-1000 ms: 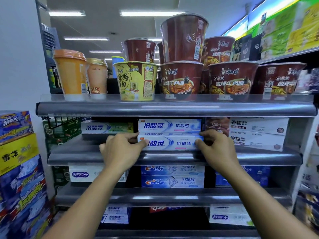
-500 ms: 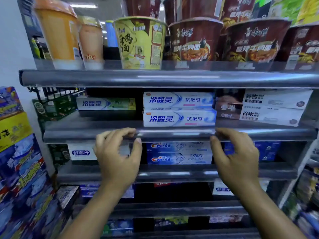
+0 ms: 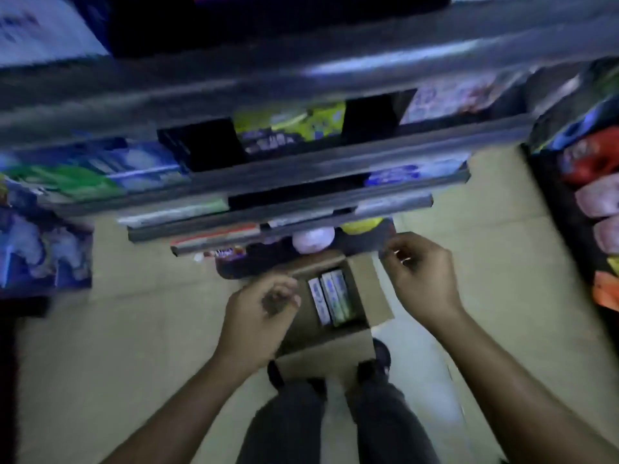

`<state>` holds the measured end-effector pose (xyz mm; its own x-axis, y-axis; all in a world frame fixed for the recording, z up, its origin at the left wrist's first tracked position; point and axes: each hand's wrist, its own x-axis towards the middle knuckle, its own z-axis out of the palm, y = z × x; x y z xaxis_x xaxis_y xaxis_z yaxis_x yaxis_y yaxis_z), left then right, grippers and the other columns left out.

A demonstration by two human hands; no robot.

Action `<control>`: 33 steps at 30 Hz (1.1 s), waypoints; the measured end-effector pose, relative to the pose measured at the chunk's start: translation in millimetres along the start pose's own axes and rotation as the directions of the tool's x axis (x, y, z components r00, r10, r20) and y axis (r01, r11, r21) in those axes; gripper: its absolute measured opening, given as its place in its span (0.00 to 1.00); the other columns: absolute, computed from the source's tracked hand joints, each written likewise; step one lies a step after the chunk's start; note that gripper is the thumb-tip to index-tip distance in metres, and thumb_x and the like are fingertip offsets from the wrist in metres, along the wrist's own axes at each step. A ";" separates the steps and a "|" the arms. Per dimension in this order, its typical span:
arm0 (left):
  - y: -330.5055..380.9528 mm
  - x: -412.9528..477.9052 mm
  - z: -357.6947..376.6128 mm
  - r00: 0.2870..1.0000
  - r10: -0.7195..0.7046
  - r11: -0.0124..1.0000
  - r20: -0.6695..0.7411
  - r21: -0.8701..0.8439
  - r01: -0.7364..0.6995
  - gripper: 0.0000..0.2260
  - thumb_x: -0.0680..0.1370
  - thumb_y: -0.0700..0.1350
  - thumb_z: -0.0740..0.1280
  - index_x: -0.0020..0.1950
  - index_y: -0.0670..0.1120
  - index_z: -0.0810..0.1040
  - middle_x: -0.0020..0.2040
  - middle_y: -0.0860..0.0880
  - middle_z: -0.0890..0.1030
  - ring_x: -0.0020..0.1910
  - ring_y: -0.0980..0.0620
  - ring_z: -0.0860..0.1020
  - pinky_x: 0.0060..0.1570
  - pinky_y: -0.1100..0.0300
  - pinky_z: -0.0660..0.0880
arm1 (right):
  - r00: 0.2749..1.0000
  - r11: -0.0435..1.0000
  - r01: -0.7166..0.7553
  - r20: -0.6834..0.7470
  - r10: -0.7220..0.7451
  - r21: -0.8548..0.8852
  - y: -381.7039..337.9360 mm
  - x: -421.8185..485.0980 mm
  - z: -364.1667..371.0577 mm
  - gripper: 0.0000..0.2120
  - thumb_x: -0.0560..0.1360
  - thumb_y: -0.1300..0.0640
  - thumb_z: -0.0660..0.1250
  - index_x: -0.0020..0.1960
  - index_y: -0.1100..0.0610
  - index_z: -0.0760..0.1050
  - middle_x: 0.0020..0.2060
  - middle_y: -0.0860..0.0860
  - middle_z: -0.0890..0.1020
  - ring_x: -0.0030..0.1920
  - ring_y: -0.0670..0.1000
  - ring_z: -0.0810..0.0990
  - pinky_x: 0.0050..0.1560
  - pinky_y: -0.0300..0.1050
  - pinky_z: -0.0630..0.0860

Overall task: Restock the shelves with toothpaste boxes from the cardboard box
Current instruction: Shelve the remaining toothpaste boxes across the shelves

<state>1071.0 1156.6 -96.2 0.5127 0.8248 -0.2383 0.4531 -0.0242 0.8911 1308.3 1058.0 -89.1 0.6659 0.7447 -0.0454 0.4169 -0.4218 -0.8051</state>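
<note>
Now left hand (image 3: 264, 309) and right hand (image 3: 422, 279) hang empty, loosely curled, above the cardboard box (image 3: 328, 353); better grip the toothpaste boxes (image 3: 330, 296) by their long sides.

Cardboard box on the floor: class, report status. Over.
Left hand, right hand empty, loosely curled above open brown cardboard box. Long toothpaste boxes lying inside, untouched. Nothing blocking them.

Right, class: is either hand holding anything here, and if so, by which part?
Nothing visible: left hand and right hand hover, loosely curled, above the cardboard box.
</note>
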 end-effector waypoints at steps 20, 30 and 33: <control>-511.9 101.5 360.7 0.637 -0.755 0.655 0.154 0.220 0.723 0.19 0.79 0.46 0.72 0.65 0.37 0.78 0.64 0.39 0.79 0.62 0.41 0.79 0.59 0.56 0.77 | 0.805 0.915 -0.144 0.493 0.330 -0.377 437.8 -72.6 280.2 0.08 0.76 0.62 0.65 0.53 0.60 0.79 0.46 0.58 0.83 0.47 0.61 0.81 0.41 0.48 0.74; -576.3 146.8 426.5 0.708 -0.698 0.703 0.108 0.292 0.648 0.31 0.68 0.59 0.80 0.64 0.47 0.74 0.55 0.50 0.79 0.53 0.50 0.78 0.51 0.58 0.75 | 0.827 0.940 -0.142 0.485 0.284 -0.309 462.9 -89.3 287.6 0.13 0.77 0.60 0.68 0.60 0.60 0.79 0.53 0.57 0.82 0.53 0.60 0.80 0.52 0.56 0.77; -575.3 145.7 415.0 0.721 -0.689 0.706 0.073 0.294 0.644 0.20 0.71 0.53 0.77 0.59 0.47 0.82 0.54 0.48 0.84 0.52 0.50 0.83 0.51 0.60 0.80 | 0.853 0.953 -0.195 0.440 0.282 -0.233 462.5 -85.7 286.8 0.13 0.75 0.63 0.70 0.59 0.59 0.80 0.51 0.56 0.84 0.51 0.57 0.82 0.52 0.55 0.78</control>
<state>1187.6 1056.3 -803.9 0.1108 0.5701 -0.8141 0.8649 0.3482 0.3616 1266.6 947.4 -627.2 0.4133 0.7437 -0.5254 0.4118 -0.6673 -0.6206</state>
